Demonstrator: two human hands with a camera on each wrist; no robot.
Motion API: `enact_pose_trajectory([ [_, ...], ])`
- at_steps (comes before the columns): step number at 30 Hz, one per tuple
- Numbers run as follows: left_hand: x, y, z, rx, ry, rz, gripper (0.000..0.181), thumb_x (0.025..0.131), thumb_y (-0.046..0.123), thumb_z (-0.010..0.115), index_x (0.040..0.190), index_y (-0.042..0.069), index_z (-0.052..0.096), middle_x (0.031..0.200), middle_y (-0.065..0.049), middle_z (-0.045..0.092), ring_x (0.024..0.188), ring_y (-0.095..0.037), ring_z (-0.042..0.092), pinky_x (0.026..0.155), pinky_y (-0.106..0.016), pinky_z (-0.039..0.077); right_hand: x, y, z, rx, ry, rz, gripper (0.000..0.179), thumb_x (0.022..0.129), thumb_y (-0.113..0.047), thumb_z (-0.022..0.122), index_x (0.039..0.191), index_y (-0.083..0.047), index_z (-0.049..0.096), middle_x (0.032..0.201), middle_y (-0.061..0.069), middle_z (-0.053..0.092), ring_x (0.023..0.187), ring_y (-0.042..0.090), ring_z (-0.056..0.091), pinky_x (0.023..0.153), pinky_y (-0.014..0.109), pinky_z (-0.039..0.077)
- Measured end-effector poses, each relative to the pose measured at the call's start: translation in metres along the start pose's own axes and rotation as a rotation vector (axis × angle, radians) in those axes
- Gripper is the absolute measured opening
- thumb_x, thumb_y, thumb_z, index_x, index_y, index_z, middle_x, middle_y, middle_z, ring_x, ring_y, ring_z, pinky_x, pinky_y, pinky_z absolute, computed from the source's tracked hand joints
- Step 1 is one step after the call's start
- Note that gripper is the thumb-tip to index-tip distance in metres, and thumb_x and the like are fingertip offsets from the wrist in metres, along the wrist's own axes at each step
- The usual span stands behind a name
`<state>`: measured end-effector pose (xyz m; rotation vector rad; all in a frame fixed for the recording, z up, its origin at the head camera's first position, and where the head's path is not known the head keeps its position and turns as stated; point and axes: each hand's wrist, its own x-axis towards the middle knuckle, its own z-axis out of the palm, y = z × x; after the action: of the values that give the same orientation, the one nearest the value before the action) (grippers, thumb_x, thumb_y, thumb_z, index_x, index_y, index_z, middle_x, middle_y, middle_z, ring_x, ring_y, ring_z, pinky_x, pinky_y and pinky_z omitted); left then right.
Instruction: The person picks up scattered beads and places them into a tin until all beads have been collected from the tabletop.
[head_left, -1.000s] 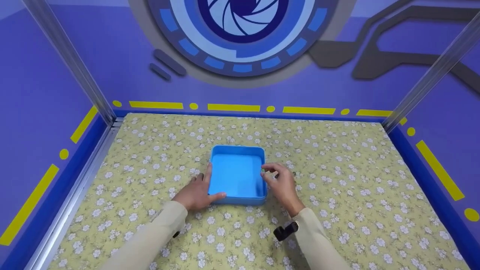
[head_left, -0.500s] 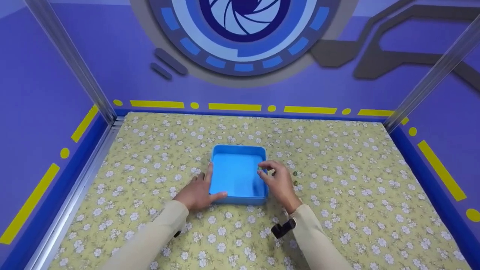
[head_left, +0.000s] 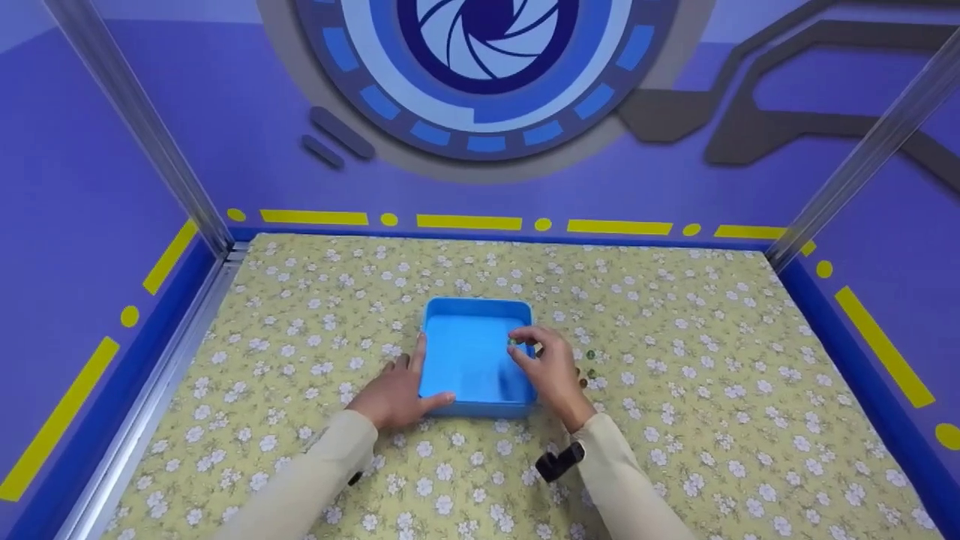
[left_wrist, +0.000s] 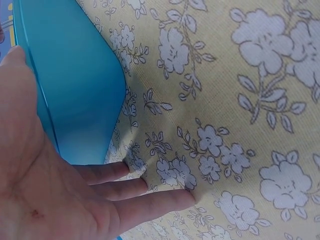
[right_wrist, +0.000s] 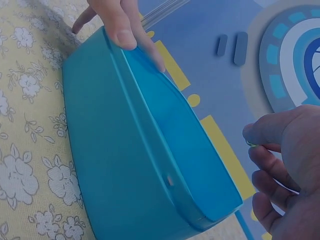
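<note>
A square light-blue open box (head_left: pixel 478 409) stands on the flowered cloth. My left hand (head_left: pixel 394 394) rests at its near left corner, the thumb over the front rim and the index finger along the left side. In the left wrist view, the other fingers (left_wrist: pixel 155 204) extend straight down to the cloth. Over the box's right side, my right hand (head_left: pixel 551 371) pinches a tiny greenish glass marble (head_left: pixel 513 343) between thumb and index finger. Only a sliver of that marble (right_wrist: pixel 251 145) shows in the right wrist view. No marbles can be made out inside the box.
Several small marbles, including a green one (head_left: pixel 590 354) and a brown one (head_left: pixel 583 382), lie on the cloth (head_left: pixel 697 360) right of my right hand and are partly hidden by it. Purple-blue panels (head_left: pixel 600 180) with metal posts (head_left: pixel 150 127) enclose the back and sides.
My right hand has moved slightly left, from the box's right rim to over its inside, still pinching the marble. Marbles behind the hand have come into sight. The left hand stays put.
</note>
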<state>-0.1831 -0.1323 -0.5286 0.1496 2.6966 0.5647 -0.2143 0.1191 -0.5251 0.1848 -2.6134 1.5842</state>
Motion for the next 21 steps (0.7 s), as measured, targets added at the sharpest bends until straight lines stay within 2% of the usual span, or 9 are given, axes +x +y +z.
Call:
enact_pose_trajectory([
  [7,0.0006,-0.0005,-0.0006,0.01,0.013,0.005,0.11,0.083,0.072,0.054,0.157,0.019,-0.009,0.156,-0.026,0.025,0.141,-0.046,0.03,0.107,-0.059,0.038,0.0015,-0.0001,0.0035,0.014,-0.001,-0.019,0.015,0.09,-0.016,0.07,0.103,-0.022,0.072,0.102,-0.001,0.067,0.101,0.029,0.058,0.082,0.041,0.049],
  [12,0.0005,-0.001,-0.0005,0.005,0.02,0.002,0.11,0.084,0.071,0.055,0.157,0.018,-0.009,0.156,-0.026,0.026,0.14,-0.046,0.032,0.105,-0.06,0.039,0.0025,-0.0008,0.006,0.031,-0.004,-0.06,0.014,0.09,-0.015,0.07,0.103,-0.02,0.072,0.102,0.001,0.067,0.101,0.035,0.058,0.086,0.051,0.049],
  [15,0.0014,-0.001,0.0006,0.004,0.019,-0.009,0.11,0.083,0.072,0.055,0.157,0.019,-0.008,0.156,-0.025,0.026,0.14,-0.045,0.033,0.105,-0.06,0.04,0.0027,-0.0009,0.0073,0.015,-0.001,-0.07,0.014,0.089,-0.015,0.07,0.102,-0.021,0.072,0.101,0.0,0.067,0.1,0.034,0.058,0.084,0.048,0.049],
  [21,0.0024,-0.0014,0.0029,-0.004,0.017,-0.015,0.112,0.081,0.074,0.055,0.157,0.02,-0.007,0.155,-0.025,0.029,0.138,-0.046,0.036,0.103,-0.06,0.041,0.0007,-0.0008,0.0094,-0.021,0.003,-0.083,0.014,0.089,-0.017,0.071,0.102,-0.021,0.072,0.102,-0.001,0.067,0.096,0.02,0.059,0.081,0.04,0.05],
])
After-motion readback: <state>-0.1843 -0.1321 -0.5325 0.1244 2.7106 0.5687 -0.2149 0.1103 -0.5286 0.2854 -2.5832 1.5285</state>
